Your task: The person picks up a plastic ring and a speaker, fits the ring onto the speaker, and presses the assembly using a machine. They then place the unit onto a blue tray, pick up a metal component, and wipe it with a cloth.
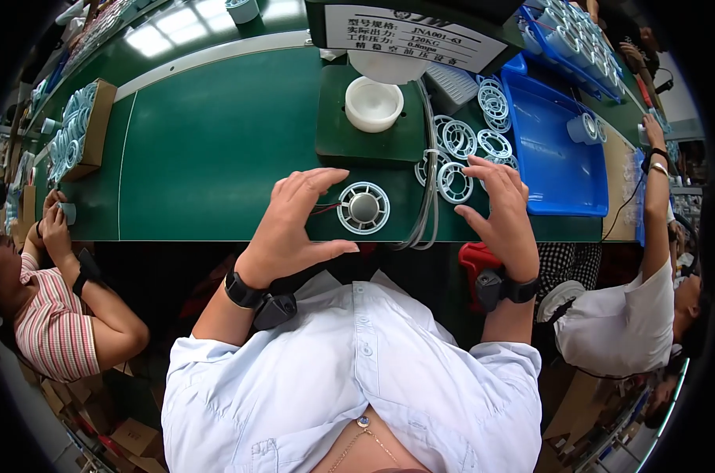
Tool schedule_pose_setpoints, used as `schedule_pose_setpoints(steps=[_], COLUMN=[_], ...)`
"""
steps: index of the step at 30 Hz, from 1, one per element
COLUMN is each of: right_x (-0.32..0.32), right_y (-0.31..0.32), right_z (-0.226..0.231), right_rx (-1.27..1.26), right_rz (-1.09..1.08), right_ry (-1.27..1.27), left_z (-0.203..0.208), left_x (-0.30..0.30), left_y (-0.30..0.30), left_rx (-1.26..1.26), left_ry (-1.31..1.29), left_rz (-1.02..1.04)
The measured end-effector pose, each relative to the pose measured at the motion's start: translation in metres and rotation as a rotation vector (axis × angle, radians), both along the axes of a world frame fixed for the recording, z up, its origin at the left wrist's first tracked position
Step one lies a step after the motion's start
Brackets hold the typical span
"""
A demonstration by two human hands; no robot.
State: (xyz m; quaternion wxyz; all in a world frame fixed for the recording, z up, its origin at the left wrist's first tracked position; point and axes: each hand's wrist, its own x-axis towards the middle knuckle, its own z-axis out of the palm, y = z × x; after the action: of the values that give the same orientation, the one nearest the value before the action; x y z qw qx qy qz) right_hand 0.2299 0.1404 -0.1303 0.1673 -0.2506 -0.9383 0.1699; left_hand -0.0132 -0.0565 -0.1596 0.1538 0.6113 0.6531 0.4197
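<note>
Near the table's front edge lies a light-blue ring-shaped part with spokes and a round metal motor (364, 207) at its centre; thin red and black wires run from it to the left. My left hand (300, 221) is just left of this part, thumb and fingers spread, holding nothing. On the right, my right hand (501, 209) hovers beside the loose light-blue rings (455, 183), its fingers apart and nothing in them. Beyond the motor part stands a dark green press (365, 130) with a white round cup (374, 105) on its base and a white head above.
Grey cables (430, 197) run down beside the press. To the right are a blue tray (558, 158) holding a small light-blue part and another tray of parts (574, 51). A cardboard box of rings (93, 130) stands far left. Co-workers sit at both sides.
</note>
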Motion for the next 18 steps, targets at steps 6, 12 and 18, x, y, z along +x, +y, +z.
schedule_pose_setpoints(steps=[6,12,18], right_x=[-0.006,0.000,-0.005], right_y=[0.006,0.012,0.016], right_z=[-0.008,-0.003,0.019], right_rx=[-0.010,-0.015,-0.214], right_rz=[-0.005,-0.063,-0.054], right_ry=[-0.102,-0.004,0.017], left_z=[-0.003,-0.001,-0.001], left_x=[0.006,0.011,0.013], left_y=[0.007,0.011,0.014], left_rx=[-0.083,-0.083,-0.098], left_ry=[0.051,0.049,0.038], left_rz=[-0.007,0.018,0.053])
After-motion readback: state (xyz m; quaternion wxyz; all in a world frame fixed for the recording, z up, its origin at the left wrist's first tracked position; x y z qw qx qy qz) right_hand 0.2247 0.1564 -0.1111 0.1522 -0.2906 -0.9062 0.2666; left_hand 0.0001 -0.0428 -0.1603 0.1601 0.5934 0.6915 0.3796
